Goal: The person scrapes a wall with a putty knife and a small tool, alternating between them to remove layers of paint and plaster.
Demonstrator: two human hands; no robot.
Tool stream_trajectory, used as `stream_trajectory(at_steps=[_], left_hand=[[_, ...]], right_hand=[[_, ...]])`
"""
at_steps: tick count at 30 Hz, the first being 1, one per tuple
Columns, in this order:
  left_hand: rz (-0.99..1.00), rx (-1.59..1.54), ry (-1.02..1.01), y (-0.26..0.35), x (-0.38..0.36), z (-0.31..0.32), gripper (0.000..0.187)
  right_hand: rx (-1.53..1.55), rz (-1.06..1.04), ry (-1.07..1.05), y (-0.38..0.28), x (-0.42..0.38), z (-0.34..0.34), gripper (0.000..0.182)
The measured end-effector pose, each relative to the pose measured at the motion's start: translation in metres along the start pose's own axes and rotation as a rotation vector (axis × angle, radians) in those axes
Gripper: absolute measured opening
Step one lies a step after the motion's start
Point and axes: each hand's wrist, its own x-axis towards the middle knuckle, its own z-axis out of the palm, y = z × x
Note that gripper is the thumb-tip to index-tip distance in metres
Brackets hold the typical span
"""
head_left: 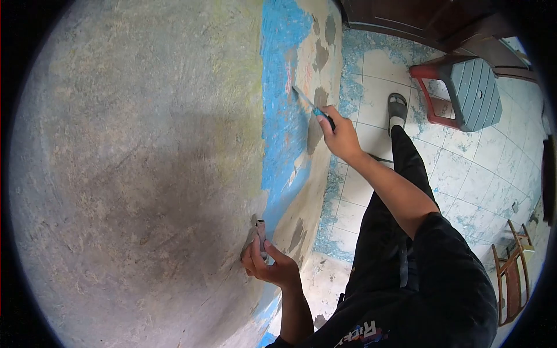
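My right hand [342, 137] is closed round the teal-and-black handle of a scraper [316, 109]. Its thin blade is angled up and left, with the tip at the blue paint [279, 110] on the wall [145, 145]. Lower down, my left hand [270, 264] grips a small, pale grey object [261, 234] close to the bare grey wall surface. What that object is cannot be made out. Reddish and pale scraped marks show in the blue strip near the blade tip.
A red stool with a grey top [477, 94] stands on the tiled floor [377, 87], which has blue-green flakes scattered over it. My sandalled foot [397, 107] is near the stool. A wooden frame [512, 278] lies at the lower right. Dark wooden furniture [400, 17] is at the top.
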Motion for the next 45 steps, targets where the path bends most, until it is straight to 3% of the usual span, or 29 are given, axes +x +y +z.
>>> stream_trajectory(at_steps=[13,17,23,26,29,33,36,40,45], left_hand=[[0.039,0.096,-0.045,-0.006,-0.004,0.000,0.023],[0.093,0.167,-0.060,-0.010,-0.007,0.006,0.025],[0.097,0.123,-0.067,-0.012,-0.007,0.003,0.025],[0.081,0.104,-0.073,-0.007,-0.004,0.002,0.025],[0.103,0.106,-0.086,-0.009,-0.004,0.003,0.026],[0.131,0.109,-0.082,-0.009,-0.005,0.005,0.025],[0.057,-0.002,-0.058,-0.008,-0.008,0.009,0.020],[0.109,-0.028,-0.080,-0.009,-0.006,0.007,0.020],[0.094,-0.013,-0.098,-0.007,-0.006,0.004,0.022]], right_hand=[[-0.023,0.077,-0.013,-0.002,-0.001,-0.001,0.022],[-0.013,-0.015,-0.008,0.006,0.002,0.002,0.023],[0.059,-0.025,0.247,-0.030,0.067,0.016,0.025],[-0.001,-0.094,0.201,0.003,0.030,0.020,0.027],[0.095,0.031,0.062,-0.003,-0.004,0.015,0.026],[0.003,0.041,0.135,-0.017,0.057,0.002,0.025],[-0.021,0.040,0.073,-0.012,0.056,-0.013,0.026],[0.046,-0.015,0.035,-0.003,0.007,-0.002,0.026],[0.007,0.023,0.146,0.005,0.100,-0.002,0.027]])
